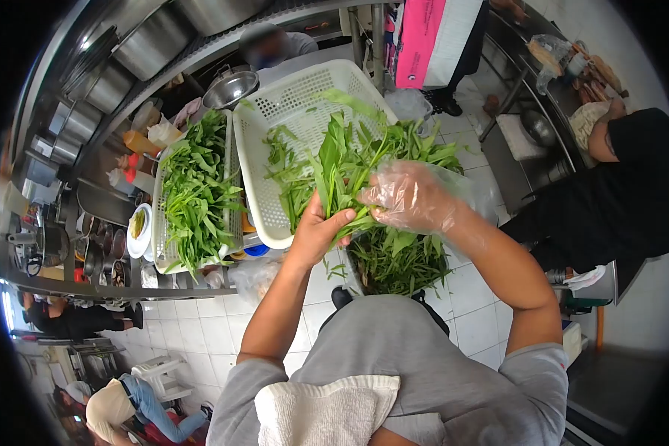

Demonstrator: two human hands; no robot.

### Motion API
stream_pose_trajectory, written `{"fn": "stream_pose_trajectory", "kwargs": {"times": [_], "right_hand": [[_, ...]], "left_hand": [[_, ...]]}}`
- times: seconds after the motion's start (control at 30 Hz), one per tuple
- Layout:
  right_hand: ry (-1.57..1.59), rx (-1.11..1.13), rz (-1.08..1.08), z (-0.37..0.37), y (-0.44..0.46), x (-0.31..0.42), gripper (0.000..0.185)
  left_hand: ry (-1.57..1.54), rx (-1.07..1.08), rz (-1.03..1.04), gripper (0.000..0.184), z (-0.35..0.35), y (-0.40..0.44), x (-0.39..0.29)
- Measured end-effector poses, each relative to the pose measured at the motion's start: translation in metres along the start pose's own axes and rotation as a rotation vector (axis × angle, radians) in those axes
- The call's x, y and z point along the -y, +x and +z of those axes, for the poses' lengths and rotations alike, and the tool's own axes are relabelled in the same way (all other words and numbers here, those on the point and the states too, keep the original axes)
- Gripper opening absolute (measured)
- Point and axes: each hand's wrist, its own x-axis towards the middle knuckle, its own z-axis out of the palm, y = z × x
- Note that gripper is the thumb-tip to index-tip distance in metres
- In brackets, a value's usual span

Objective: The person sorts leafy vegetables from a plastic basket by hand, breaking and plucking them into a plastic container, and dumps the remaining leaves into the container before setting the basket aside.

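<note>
My left hand [316, 236] is bare and wrapped round the stems of a bunch of long-leafed greens [334, 160], which look like water spinach. On my right hand [409, 195] is a loose clear plastic glove. Its fingers are closed on the stems of the same bunch, close beside the left hand. Both hands are over the near edge of a white perforated basket [254, 178], where loose leaves lie. More greens [398, 260] fill a container below my hands, in front of my body. The exact grip of the gloved fingertips is partly hidden by leaves and plastic.
Left of the basket, a second white basket [236, 160] is heaped with greens. A metal strainer [230, 88] stands behind. Steel pots [154, 43] line an upper shelf. A person in black [628, 186] stands at the right counter; other people are farther off.
</note>
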Motion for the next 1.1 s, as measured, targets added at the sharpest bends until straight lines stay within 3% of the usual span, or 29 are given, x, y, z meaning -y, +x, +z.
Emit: {"fn": "stream_pose_trajectory", "kwargs": {"times": [0.03, 0.1, 0.13, 0.2, 0.27, 0.33, 0.47, 0.53, 0.6, 0.67, 0.73, 0.8, 0.87, 0.97, 1.03, 1.1], "right_hand": [[0.003, 0.002, -0.001, 0.000, -0.001, 0.002, 0.015], [0.136, -0.057, 0.334, -0.009, 0.002, 0.005, 0.021], [0.135, -0.057, 0.334, -0.015, 0.003, 0.000, 0.021], [0.631, -0.440, 0.809, -0.032, 0.001, -0.021, 0.018], [0.509, -0.518, 0.872, -0.061, -0.002, -0.035, 0.016], [0.231, -0.518, 0.679, -0.075, -0.008, -0.045, 0.018], [0.128, -0.566, 0.830, -0.115, -0.008, -0.035, 0.020], [0.202, -0.811, 1.033, -0.129, -0.005, -0.031, 0.022], [0.240, -1.028, 0.798, -0.143, -0.016, -0.043, 0.017], [-0.088, -0.831, 0.773, -0.150, 0.000, -0.019, 0.015], [-0.371, -0.404, 0.294, -0.146, 0.010, -0.014, 0.013], [-0.090, -0.257, 0.451, -0.111, 0.016, 0.002, 0.009], [-0.330, -0.156, 0.065, -0.062, 0.011, -0.011, 0.007], [-0.221, -0.027, 0.000, -0.041, 0.022, -0.001, 0.015], [-0.252, 0.092, 0.020, -0.026, 0.020, 0.002, 0.008], [-0.147, 0.073, 0.011, -0.017, 0.015, -0.002, 0.007]], "left_hand": [[-0.027, -0.032, 0.018, 0.044, 0.002, 0.000, 0.001], [-0.007, -0.076, 0.018, 0.042, 0.002, 0.001, 0.002], [0.012, -0.119, 0.018, 0.041, 0.001, 0.002, 0.003], [0.006, -0.133, 0.010, 0.040, -0.003, -0.001, 0.008], [0.001, -0.148, -0.001, 0.039, -0.006, -0.002, 0.008], [0.043, -0.131, -0.023, 0.039, -0.008, -0.002, 0.008], [0.115, -0.179, -0.009, 0.038, -0.004, 0.005, 0.009], [0.124, -0.182, -0.017, 0.034, -0.006, 0.007, 0.012], [0.115, -0.182, -0.017, 0.031, -0.003, 0.007, 0.010], [0.104, -0.186, -0.016, 0.028, -0.002, 0.007, 0.010], [0.111, -0.196, -0.011, 0.025, -0.002, 0.008, 0.013], [0.126, -0.196, -0.021, 0.023, 0.003, 0.010, 0.010], [0.141, -0.201, -0.026, 0.021, 0.008, 0.010, 0.010], [0.197, -0.228, 0.010, 0.019, 0.011, 0.010, 0.011], [0.255, -0.164, 0.011, 0.025, 0.010, 0.007, 0.007], [0.270, -0.146, 0.036, 0.025, 0.007, 0.006, 0.011]]}}
